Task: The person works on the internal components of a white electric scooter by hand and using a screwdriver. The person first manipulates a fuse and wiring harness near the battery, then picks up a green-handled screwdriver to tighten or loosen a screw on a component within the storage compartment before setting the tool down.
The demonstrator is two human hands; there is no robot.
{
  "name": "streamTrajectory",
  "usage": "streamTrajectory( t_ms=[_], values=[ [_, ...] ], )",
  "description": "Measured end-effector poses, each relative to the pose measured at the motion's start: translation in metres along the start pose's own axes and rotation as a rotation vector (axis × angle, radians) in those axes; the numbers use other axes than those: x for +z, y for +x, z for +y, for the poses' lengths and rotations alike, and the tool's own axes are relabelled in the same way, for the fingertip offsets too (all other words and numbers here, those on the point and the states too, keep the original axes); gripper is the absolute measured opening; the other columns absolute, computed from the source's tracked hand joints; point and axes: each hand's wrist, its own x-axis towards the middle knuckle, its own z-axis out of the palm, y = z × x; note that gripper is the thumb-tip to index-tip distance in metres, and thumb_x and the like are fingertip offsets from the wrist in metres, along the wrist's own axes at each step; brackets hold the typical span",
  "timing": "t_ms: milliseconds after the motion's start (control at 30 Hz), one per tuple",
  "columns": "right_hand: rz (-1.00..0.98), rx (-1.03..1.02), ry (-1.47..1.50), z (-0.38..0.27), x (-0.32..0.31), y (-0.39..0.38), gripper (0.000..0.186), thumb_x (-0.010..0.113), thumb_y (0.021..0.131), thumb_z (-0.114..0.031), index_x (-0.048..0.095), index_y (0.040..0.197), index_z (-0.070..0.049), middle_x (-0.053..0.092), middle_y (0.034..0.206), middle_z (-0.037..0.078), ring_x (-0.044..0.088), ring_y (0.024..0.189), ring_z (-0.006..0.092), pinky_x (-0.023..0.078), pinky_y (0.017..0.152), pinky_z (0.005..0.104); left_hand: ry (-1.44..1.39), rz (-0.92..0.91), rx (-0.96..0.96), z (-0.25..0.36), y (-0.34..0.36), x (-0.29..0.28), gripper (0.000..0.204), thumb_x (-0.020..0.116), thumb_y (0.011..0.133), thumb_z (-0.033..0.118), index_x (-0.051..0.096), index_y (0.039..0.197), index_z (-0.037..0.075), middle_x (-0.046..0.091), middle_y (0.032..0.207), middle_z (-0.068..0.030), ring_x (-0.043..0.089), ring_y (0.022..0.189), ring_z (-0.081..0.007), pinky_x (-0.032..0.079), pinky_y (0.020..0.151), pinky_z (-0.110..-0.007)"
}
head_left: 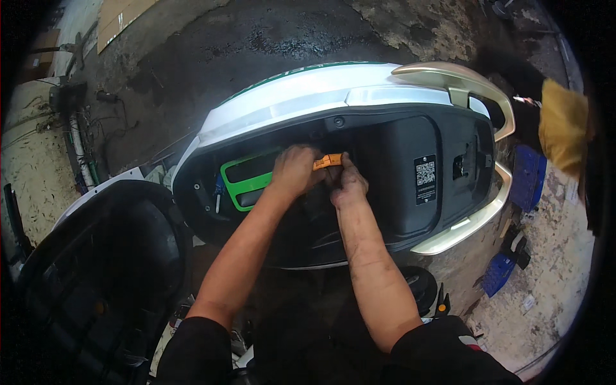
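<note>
Over the open under-seat storage compartment [385, 176] of a white scooter, both my hands are together. My left hand [295, 171] is closed, its fingertips on the left end of a small orange block-like piece [329, 161] with dark marks. At the other end, my right hand [350, 184] pinches the same piece between thumb and fingers. What lies beneath my fingers is hidden. Left of my hands, inside the compartment, sits a bright green frame [250, 184]. Beside that frame is a thin tool with a blue handle [219, 186].
The seat [102, 269] is tipped open on the left, underside up. Gold grab rails [465, 234] edge the scooter's right end. Blue plastic bins [527, 176] stand on the floor beyond, with a yellow-brown cloth-like thing [563, 128] nearby. Orange-and-black pliers-like handles [442, 305] show below right.
</note>
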Motion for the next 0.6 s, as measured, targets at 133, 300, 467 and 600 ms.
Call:
streamTrajectory(
  t_ms=[133,300,467,600],
  values=[
    [-0.005,-0.038,-0.108,0.002,-0.003,0.008,0.025,0.071,0.092,-0.024,0.067,0.108,-0.004,0.067,0.097,0.008,0.065,0.085,0.022,0.054,0.074,0.0398,0.029,-0.046,0.011,0.005,0.005,-0.003,0.038,0.076,0.073,0.024,0.073,0.108,0.009,0.07,0.106,-0.0142,0.063,0.105,-0.0353,0.05,0.091,-0.046],
    [0.041,-0.153,-0.422,0.007,0.0,0.002,0.032,0.068,0.094,-0.026,0.066,0.112,0.0,0.067,0.106,0.01,0.064,0.091,0.0205,0.052,0.079,0.0369,0.259,-0.149,0.001,0.005,0.012,0.001,0.039,0.078,0.072,0.024,0.071,0.108,0.01,0.069,0.103,-0.0152,0.064,0.097,-0.037,0.051,0.086,-0.048],
    [-0.007,-0.064,-0.23,0.007,-0.006,0.018,0.044,0.064,0.097,-0.034,0.062,0.118,0.004,0.066,0.112,0.013,0.065,0.097,0.0214,0.051,0.083,0.036,-0.112,0.159,0.14,-0.01,-0.014,0.01,0.042,0.079,0.072,0.013,0.066,0.112,0.008,0.068,0.1,-0.0167,0.064,0.094,-0.0382,0.052,0.082,-0.046],
    [-0.021,0.015,-0.104,0.007,-0.001,0.013,0.034,0.068,0.094,-0.034,0.066,0.111,-0.005,0.064,0.105,0.008,0.063,0.096,0.0206,0.052,0.08,0.039,-0.241,0.269,0.133,-0.024,-0.013,0.015,0.037,0.079,0.072,0.004,0.064,0.105,0.004,0.066,0.092,-0.0155,0.065,0.085,-0.0342,0.052,0.075,-0.042]
  ],
)
